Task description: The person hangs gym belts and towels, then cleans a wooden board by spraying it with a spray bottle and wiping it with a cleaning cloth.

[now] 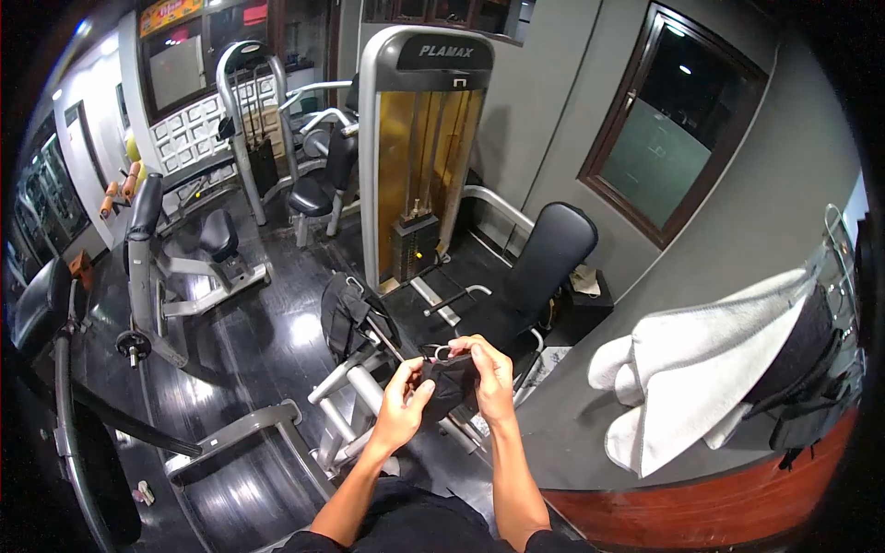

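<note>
My left hand [404,405] and my right hand [489,378] are raised in front of me, fingers closed on a black fabric piece [449,387] stretched between them. A small pale loop [442,352] shows at its top edge, by my right fingertips. I cannot tell exactly what kind of thing the fabric piece is. Just beyond my left hand, a black strapped bag [348,315] rests against the frame of a weight machine [426,57] marked PLAMAX. That machine's black padded backrest [555,244] rises past my right hand.
White towels [691,359] hang on the grey wall at right, above a red-brown ledge [682,516]. A metal step-like frame [235,433] stands at lower left. Further machines with black seats [219,235] fill the left side. A window [678,120] is set in the wall.
</note>
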Available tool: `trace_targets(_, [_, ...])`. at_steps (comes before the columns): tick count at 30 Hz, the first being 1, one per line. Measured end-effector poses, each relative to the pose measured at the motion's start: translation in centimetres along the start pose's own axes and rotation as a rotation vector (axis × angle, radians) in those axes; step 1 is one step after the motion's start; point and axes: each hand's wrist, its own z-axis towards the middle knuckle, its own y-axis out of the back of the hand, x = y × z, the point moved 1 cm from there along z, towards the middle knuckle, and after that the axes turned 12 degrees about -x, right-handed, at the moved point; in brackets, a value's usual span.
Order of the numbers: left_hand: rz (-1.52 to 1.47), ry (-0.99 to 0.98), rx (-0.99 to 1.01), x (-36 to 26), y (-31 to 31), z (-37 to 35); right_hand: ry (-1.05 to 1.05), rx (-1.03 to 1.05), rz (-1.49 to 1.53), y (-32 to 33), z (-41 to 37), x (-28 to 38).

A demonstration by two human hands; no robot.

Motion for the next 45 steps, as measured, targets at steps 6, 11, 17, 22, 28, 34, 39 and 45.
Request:
trace_targets(6, [-0.076, -0.077, 0.014, 0.2, -3.1, -2.1, -0.001, 0.08, -0.113, 5.3, -2.2, 4.3])
trace_targets(11, [0.062, -0.088, 0.053, -0.5, -6.3, -5.3, -0.019, 0.077, -0.36, 9.1, -5.1, 8.0])
trace_targets(17, [0.156, -0.167, 0.126, -0.3, -9.3, -9.0, -0.095, 0.046, -0.421, 13.2, -9.6, 10.0])
trace_targets(22, [0.495, -0.272, 0.127, -2.6, -12.2, -11.8, -0.102, -0.012, -0.292, 15.9, -13.4, 11.7])
trace_targets(28, [0.255, -0.477, 0.314, -6.7, -17.5, -15.1, 0.002, -0.076, -0.26, 18.1, -17.1, 14.2])
trace_targets(34, [0.3, -0.495, 0.485, -7.0, -19.8, -17.4, -0.015, -0.237, -0.136, 19.9, -19.8, 17.6])
trace_targets(39, [0.21, -0.546, 0.552, -7.5, -21.5, -18.6, 0.079, -0.325, -0.115, 20.2, -21.4, 19.7])
trace_targets(45, [0.16, -0.643, 0.645, -9.5, -23.0, -18.8, 0.17, -0.39, -0.297, 20.6, -23.1, 23.0])
